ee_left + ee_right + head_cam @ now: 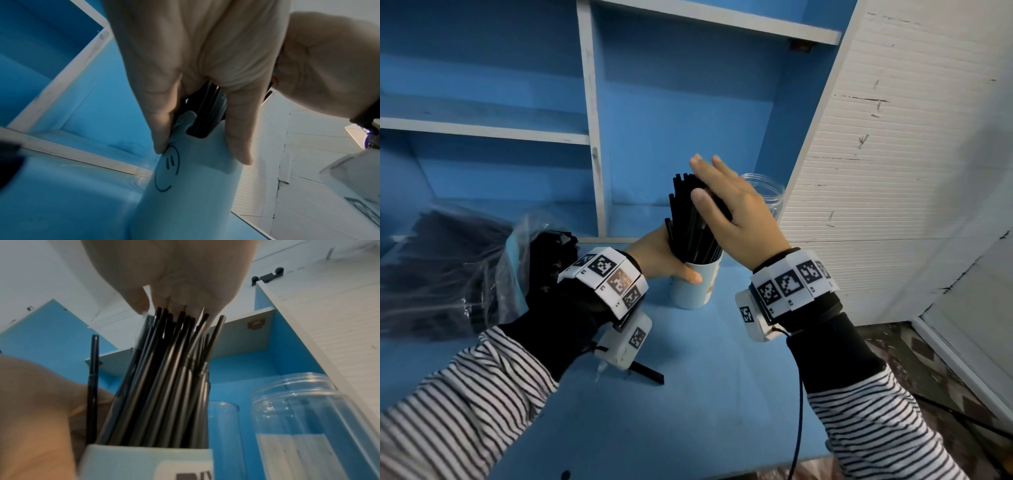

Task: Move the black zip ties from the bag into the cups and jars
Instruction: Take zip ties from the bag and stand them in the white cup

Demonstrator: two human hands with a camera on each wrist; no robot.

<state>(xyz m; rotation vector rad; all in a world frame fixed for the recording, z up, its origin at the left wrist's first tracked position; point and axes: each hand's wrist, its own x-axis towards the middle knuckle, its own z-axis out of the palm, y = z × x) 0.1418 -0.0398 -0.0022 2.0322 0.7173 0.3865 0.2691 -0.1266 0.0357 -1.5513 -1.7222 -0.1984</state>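
A light blue cup (693,291) with a smiley face (166,168) stands on the blue table, and my left hand (671,263) grips it near the rim. A bundle of black zip ties (690,222) stands upright in the cup, well above the rim. My right hand (726,205) is flat with straight fingers, resting against the tops of the zip ties (164,369). One zip tie (92,386) stands apart by my left hand (37,410). The clear plastic bag (448,270) with more black zip ties lies at the left.
An empty clear jar (768,192) stands behind the cup, and a narrower clear container (224,426) shows beside the jar (298,410). Blue shelves rise behind. A white panel wall stands at the right. A black strip (649,374) lies on the table under my left wrist.
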